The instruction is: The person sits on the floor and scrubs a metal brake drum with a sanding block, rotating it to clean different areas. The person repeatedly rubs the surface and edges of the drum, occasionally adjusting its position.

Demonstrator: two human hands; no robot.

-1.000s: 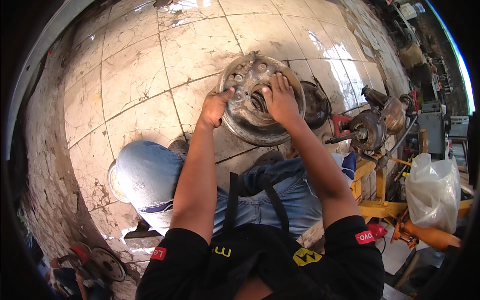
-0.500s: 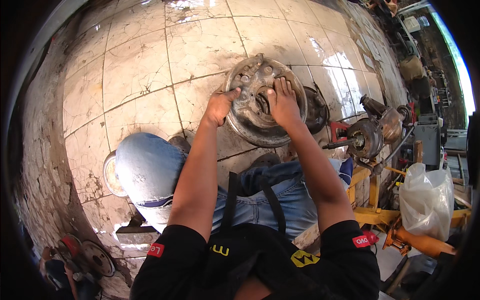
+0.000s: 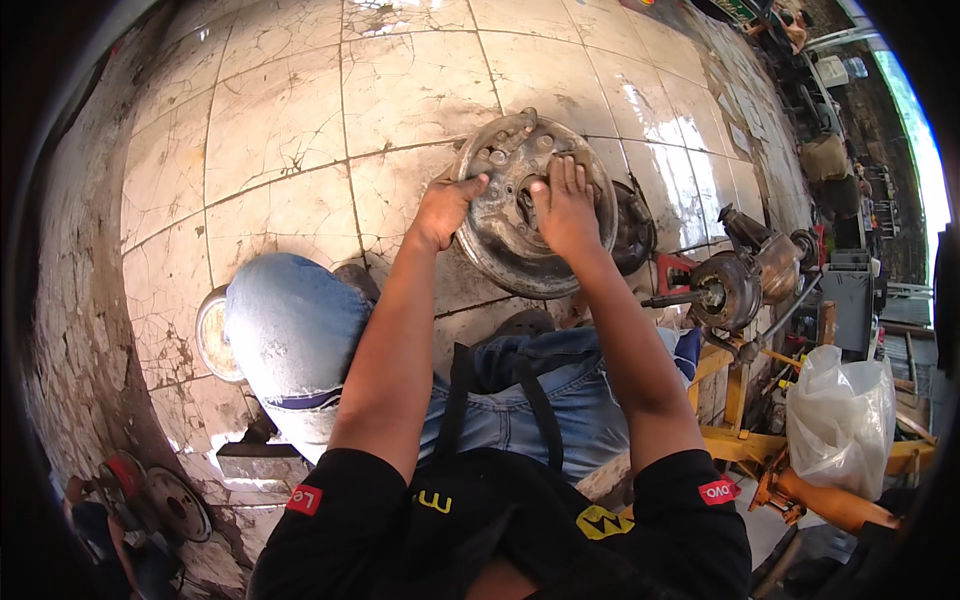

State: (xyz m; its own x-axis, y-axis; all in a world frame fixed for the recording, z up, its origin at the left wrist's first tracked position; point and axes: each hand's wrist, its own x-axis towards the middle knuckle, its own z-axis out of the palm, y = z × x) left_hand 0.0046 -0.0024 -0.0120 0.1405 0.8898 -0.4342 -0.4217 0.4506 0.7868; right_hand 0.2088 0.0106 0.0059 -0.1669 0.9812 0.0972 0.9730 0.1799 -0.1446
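A round, grimy metal brake backing plate (image 3: 500,225) with bolts and a centre hole is tilted above the tiled floor in front of me. My left hand (image 3: 447,207) grips its left rim, thumb on the face and fingers curled out of sight behind the edge. Across the right part of the face lies my right hand (image 3: 567,212), fingers stretched out and thumb beside the centre hole. A dark round metal part (image 3: 634,230) lies on the floor just right of the plate, partly hidden by it.
To the right stands an axle assembly (image 3: 730,290) with a protruding shaft, near a red stand (image 3: 672,272). A yellow frame (image 3: 745,440) and a clear plastic bag (image 3: 842,420) are lower right. Another person (image 3: 100,535) and round metal parts (image 3: 178,503) appear lower left.
The view has shifted slightly. Both hands keep nearly the same places on the backing plate, which has hardly moved.
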